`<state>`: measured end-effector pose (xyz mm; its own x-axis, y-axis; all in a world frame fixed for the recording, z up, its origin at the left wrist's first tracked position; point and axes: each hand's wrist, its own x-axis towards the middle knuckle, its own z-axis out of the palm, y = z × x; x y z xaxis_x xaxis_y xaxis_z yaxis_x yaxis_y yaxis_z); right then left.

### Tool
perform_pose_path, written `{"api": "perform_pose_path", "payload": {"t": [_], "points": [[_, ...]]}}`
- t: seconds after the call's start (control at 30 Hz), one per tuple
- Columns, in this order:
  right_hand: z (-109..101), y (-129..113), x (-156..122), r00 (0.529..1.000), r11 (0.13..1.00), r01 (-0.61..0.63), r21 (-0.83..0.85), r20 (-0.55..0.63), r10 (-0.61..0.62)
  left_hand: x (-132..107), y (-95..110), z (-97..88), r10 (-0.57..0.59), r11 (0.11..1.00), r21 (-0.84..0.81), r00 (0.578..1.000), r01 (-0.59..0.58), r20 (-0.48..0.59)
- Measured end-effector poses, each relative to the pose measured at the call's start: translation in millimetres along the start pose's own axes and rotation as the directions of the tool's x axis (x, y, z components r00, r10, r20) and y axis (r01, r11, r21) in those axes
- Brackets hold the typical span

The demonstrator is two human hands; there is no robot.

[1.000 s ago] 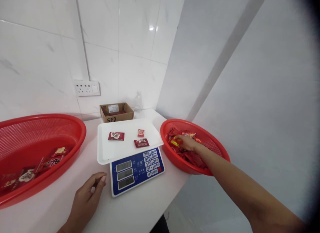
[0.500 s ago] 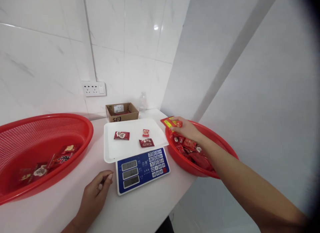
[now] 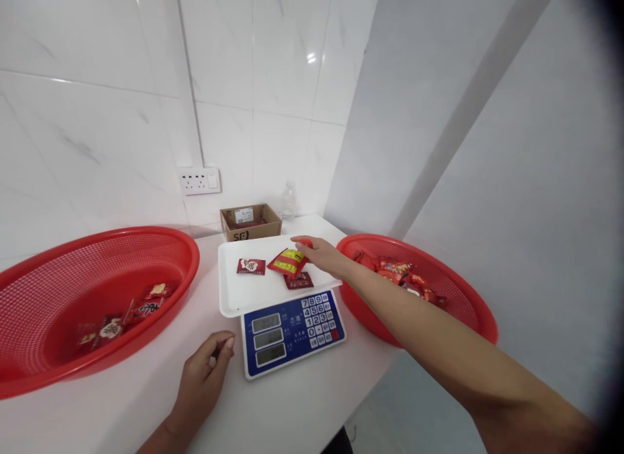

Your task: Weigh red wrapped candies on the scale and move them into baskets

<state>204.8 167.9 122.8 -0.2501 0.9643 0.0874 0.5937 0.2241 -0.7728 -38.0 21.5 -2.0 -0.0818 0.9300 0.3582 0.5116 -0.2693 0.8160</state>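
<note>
Over the white tray (image 3: 231, 291) of the digital scale (image 3: 294, 337), my right hand (image 3: 319, 253) grips a red snack packet with a yellow label (image 3: 288, 263). Two dark red packets lie on the tray: one packet (image 3: 251, 267) to the left, another packet (image 3: 299, 281) partly under the held one. The small red candy is hidden behind the hand and packet. Left of the scale, my left hand (image 3: 207, 369) rests at the table with its fingers curled closed; nothing shows in it.
A large red basket (image 3: 188, 262) with several packets stands on the left. Another red basket (image 3: 480, 311), holding many red packets, is at right beneath my forearm. Behind the scale are a cardboard box (image 3: 258, 232) and a clear plastic bottle (image 3: 288, 200) against the wall.
My right hand has carried the red-and-yellow packet left from above the right basket to the scale tray. My left hand keeps its pose; the whole view has shifted slightly.
</note>
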Motion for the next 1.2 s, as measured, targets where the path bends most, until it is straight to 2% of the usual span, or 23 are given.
{"api": "perform_pose_path", "payload": {"t": [0.27, 0.4, 0.5, 0.63, 0.73, 0.87, 0.93, 1.07, 1.2], "points": [[-30.6, 24.5, -9.1, 0.983, 0.969, -0.159, -0.191, -0.119, 0.138, -0.2, -2.8, 1.5, -0.040, 0.999, 0.004, 0.999, 0.040, 0.036], [-26.8, 24.0, -14.8, 0.988, 0.969, -0.157, -0.188, -0.036, 0.153, -0.4, -4.8, 1.6, -0.037, 0.999, 0.012, 0.999, 0.036, 0.040], [-17.5, 13.8, -15.8, 0.987, 0.983, -0.137, -0.120, 0.071, 0.146, -0.7, -5.2, 1.0, -0.039, 0.999, 0.015, 0.998, 0.039, 0.039], [-9.7, 1.0, -12.7, 0.985, 0.998, -0.046, -0.050, 0.162, 0.053, -1.0, -4.1, 0.2, -0.041, 0.999, 0.006, 0.999, 0.040, 0.032], [-8.2, 3.3, -8.7, 0.993, 0.987, -0.006, -0.163, 0.112, 0.025, -0.7, -1.7, -0.3, -0.047, 0.999, 0.013, 0.998, 0.047, 0.034], [-10.4, 20.5, -4.4, 0.999, 0.941, -0.044, -0.335, -0.022, 0.039, -0.2, 0.7, -0.9, -0.041, 0.999, 0.000, 0.998, 0.041, 0.038], [-12.7, 29.3, -3.4, 0.998, 0.917, -0.057, -0.395, -0.047, 0.042, -0.2, 0.8, -0.9, -0.034, 0.999, -0.004, 0.999, 0.034, 0.038], [-14.7, 36.6, -2.9, 0.999, 0.894, -0.035, -0.448, -0.010, 0.034, -0.2, 0.0, -0.3, -0.042, 0.999, 0.009, 0.998, 0.041, 0.040], [-5.4, 28.7, -2.5, 0.996, 0.880, 0.086, -0.468, 0.054, -0.069, 0.1, 0.0, 0.3, -0.034, 0.999, 0.007, 0.998, 0.034, 0.051]]}}
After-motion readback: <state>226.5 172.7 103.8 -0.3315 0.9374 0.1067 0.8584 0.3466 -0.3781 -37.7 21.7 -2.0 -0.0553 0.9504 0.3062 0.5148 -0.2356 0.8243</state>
